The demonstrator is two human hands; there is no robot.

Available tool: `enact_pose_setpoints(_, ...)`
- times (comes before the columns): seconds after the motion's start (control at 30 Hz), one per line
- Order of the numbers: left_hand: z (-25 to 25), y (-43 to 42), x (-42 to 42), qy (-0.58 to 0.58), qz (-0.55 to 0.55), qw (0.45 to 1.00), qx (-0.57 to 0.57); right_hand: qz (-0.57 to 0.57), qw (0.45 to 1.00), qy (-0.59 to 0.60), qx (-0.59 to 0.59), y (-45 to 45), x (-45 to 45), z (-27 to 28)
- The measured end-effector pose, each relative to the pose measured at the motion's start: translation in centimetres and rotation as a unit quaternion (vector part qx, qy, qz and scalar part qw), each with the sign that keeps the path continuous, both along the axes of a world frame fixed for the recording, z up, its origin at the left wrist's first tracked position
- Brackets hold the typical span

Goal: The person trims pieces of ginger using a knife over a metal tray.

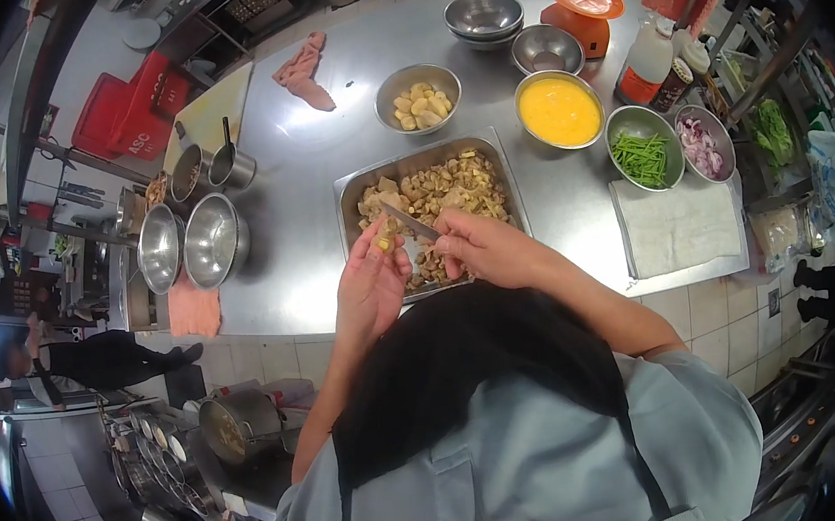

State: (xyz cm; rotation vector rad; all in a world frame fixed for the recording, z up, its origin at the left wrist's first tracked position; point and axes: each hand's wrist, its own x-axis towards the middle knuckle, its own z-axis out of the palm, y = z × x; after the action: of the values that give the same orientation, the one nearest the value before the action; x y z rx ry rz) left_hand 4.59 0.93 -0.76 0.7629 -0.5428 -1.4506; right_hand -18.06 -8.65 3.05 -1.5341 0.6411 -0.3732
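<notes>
My left hand (374, 283) pinches a small yellow-brown piece of food (385, 240) over the near side of a metal tray. In my right hand (485, 247) is a small knife (408, 220), its blade pointing left and away from me, close to that piece. The rectangular metal tray (515, 176) holds many brown and yellowish lumps (435, 183), whose exact kind I cannot make out. Just beyond it stands a steel bowl (385, 113) of smooth pale-yellow pieces (422, 105).
To the right are bowls of yellow liquid (560, 111), cut green vegetables (641, 157) and purple-white pieces (703, 148), beside a folded white cloth (678, 225). An orange scale (590, 18) stands at the far right. Steel bowls (214, 242) sit left, near a pink cloth (304, 73).
</notes>
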Motion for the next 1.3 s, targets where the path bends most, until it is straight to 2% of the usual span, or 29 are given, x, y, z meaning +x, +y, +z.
enact_pose_setpoints(0.2, 0.1, -0.1, 0.1, 0.014, -0.035, 0.999, -0.011, -0.047, 0.991, -0.020, -0.126, 0.5, 0.9, -1.0)
enact_pose_setpoints(0.5, -0.4, 0.2, 0.2, 0.006, -0.048, 0.998, -0.031, -0.058, 0.983, 0.031, -0.172, 1.3, 0.7, -0.1)
enact_pose_setpoints(0.6, -1.1, -0.1, 0.8, -0.028, -0.072, 0.997, -0.013, -0.067, 0.985, 0.049, -0.150, 1.5, 1.2, -0.6)
enact_pose_setpoints(0.7, -1.0, -0.1, 0.3, -0.044, -0.086, 0.995, -0.003, -0.043, 0.981, 0.005, -0.189, 1.3, 2.0, -1.2)
enact_pose_setpoints(0.83, -0.7, -0.2, -0.2, -0.046, -0.072, 0.996, -0.019, -0.050, 0.986, 0.012, -0.158, 1.1, 2.8, -1.1)
enact_pose_setpoints(0.93, -0.2, -0.2, -1.0, -0.332, 0.032, 0.943, -0.004, -0.044, 0.984, 0.046, -0.165, 1.3, 2.8, -1.4)
enact_pose_setpoints(1.03, -1.4, -1.2, 0.5, -0.281, 0.061, 0.956, 0.051, -0.035, 0.990, 0.045, -0.125, 1.3, 2.7, -1.2)
enact_pose_setpoints(1.13, -1.9, -0.6, 0.8, 0.020, 0.042, 0.997, 0.055, -0.065, 0.994, 0.019, -0.088, 0.8, 2.1, -1.5)
enact_pose_setpoints(1.2, -1.9, -0.4, 1.0, 0.034, 0.026, 0.998, 0.056, -0.100, 0.992, -0.001, -0.073, 0.8, 1.5, -1.3)
enact_pose_setpoints(1.3, -1.4, -0.1, 0.7, 0.036, 0.014, 0.998, 0.042, -0.062, 0.997, 0.030, -0.040, 0.8, 1.2, -1.1)
